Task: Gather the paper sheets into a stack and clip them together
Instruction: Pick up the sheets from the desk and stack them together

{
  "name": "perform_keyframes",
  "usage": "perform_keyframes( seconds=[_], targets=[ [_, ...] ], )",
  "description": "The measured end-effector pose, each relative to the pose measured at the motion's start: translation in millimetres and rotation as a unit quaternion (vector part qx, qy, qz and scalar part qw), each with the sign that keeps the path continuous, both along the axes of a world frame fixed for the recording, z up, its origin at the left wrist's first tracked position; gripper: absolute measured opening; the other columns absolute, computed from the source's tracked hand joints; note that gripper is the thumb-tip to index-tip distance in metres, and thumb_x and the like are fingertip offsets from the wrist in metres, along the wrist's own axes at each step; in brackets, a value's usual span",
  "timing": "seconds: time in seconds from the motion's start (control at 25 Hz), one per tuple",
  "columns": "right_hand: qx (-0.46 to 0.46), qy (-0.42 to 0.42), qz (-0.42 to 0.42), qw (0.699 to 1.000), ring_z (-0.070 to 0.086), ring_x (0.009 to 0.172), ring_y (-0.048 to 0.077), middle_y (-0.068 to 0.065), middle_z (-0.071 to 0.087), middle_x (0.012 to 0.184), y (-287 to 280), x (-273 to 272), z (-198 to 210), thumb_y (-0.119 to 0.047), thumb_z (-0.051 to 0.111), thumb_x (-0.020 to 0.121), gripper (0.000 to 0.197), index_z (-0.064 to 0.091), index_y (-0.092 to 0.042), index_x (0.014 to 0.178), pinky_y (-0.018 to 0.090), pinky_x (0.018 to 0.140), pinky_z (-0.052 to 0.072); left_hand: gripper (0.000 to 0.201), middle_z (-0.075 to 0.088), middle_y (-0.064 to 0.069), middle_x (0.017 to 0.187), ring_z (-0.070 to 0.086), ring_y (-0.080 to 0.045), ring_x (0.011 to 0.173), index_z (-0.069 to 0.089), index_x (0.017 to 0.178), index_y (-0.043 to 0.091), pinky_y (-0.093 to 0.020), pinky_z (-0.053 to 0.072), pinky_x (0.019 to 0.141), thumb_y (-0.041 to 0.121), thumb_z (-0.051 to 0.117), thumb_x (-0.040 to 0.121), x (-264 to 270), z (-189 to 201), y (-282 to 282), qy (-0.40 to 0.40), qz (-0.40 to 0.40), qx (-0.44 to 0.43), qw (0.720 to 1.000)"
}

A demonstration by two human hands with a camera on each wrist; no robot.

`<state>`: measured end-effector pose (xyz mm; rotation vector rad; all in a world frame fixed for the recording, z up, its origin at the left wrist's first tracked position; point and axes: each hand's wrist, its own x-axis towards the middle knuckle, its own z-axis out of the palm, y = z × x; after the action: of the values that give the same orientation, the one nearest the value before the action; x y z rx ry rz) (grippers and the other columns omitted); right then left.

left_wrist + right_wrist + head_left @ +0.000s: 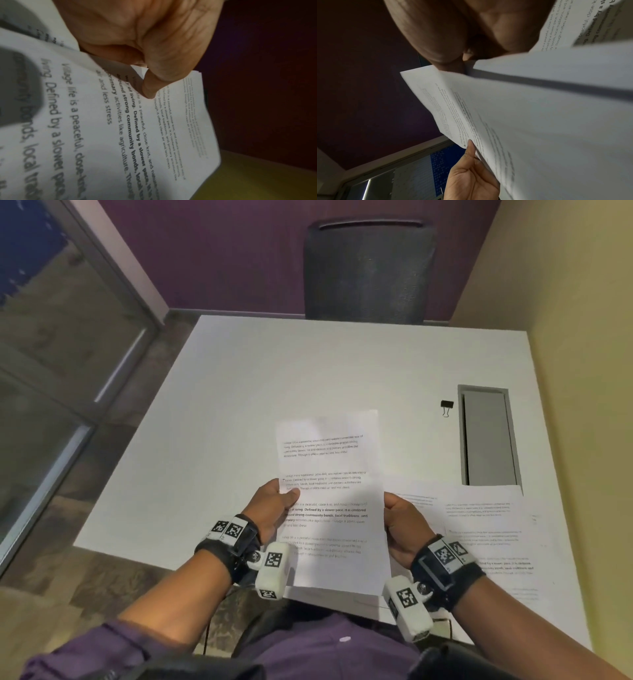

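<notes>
Both hands grip a stack of printed sheets (330,501) above the table (239,392): left hand (274,501) pinching its left edge, right hand (402,525) clasping the right edge. Gathering looks partly done; loose sheets (486,529) lie at right, and the binder clip (446,407) sits untouched farther back.

- The left hand (274,501) is pinching the left edge of the paper sheets (332,501), thumb (150,86) pressing on the printed face, fingers behind.
- The right hand (402,525) is gripping the right edge, fingers curling behind.
- Both forearms are reaching toward 12 o'clock, each wrist wearing a strapped camera mount.
</notes>
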<state>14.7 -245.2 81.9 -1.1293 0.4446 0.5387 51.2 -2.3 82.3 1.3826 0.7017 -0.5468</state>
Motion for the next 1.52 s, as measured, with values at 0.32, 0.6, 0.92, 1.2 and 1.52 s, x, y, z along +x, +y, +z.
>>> perform_keyframes(
  seconds=[0.32, 0.6, 0.92, 1.2, 1.52],
  targets=[
    [0.262, 0.074, -0.087, 0.958, 0.071, 0.089, 0.031, 0.017, 0.074, 0.099, 8.9, 7.2, 4.3, -0.034, 0.093, 0.057, 0.059, 0.071, -0.005, 0.103, 0.041, 0.075, 0.060, 0.021, 0.072, -0.015, 0.116, 0.071, -0.032, 0.098, 0.055, 0.121, 0.009, -0.041, 0.060, 0.065, 0.005, 0.051, 0.102, 29.2, 11.4, 25.9, -0.020, 0.135, -0.070, 0.988],
    [-0.005, 0.032, -0.115, 0.993, 0.072, 0.093, 0.041, 0.019, 0.076, 0.098, 87.9, 14.8, -2.3, -0.006, 0.080, 0.078, 0.021, 0.069, -0.001, 0.095, 0.046, 0.078, 0.056, 0.011, 0.071, -0.014, 0.103, 0.070, -0.026, 0.087, 0.051, 0.112, 0.011, -0.039, 0.058, 0.064, 0.006, 0.051, 0.102, 44.3, 14.0, 37.2, -0.025, 0.191, -0.147, 0.970],
    [-0.154, -0.046, -0.086, 0.983, 0.072, 0.076, 0.022, 0.004, 0.078, 0.086, 75.0, 24.0, 12.0, 0.006, 0.065, 0.088, 0.021, 0.070, -0.010, 0.101, 0.037, 0.070, 0.058, 0.034, 0.064, -0.015, 0.120, 0.066, -0.025, 0.087, 0.054, 0.105, 0.018, -0.038, 0.053, 0.072, -0.010, 0.060, 0.088, 92.7, -0.4, 139.0, -0.089, 0.106, -0.065, 0.988],
    [-0.292, -0.088, 0.045, 0.951, 0.054, 0.060, 0.025, 0.012, 0.059, 0.070, 59.2, 0.4, -12.0, -0.010, 0.065, 0.086, 0.028, 0.071, -0.029, 0.107, 0.038, 0.061, 0.048, 0.069, 0.063, 0.004, 0.131, 0.059, -0.010, 0.122, 0.052, 0.131, 0.036, -0.037, 0.050, 0.100, 0.002, 0.075, 0.075, 90.7, -24.0, 155.6, -0.178, -0.242, 0.053, 0.952],
    [-0.385, 0.001, -0.006, 0.923, 0.064, 0.058, 0.015, 0.008, 0.070, 0.065, 64.1, -16.3, -45.7, -0.003, 0.065, 0.088, 0.010, 0.068, -0.012, 0.084, 0.027, 0.056, 0.052, 0.031, 0.073, -0.013, 0.102, 0.065, -0.026, 0.095, 0.073, 0.107, 0.006, -0.032, 0.052, 0.078, -0.009, 0.055, 0.087, 53.6, -55.7, 128.3, -0.104, -0.167, 0.073, 0.978]
  ],
)
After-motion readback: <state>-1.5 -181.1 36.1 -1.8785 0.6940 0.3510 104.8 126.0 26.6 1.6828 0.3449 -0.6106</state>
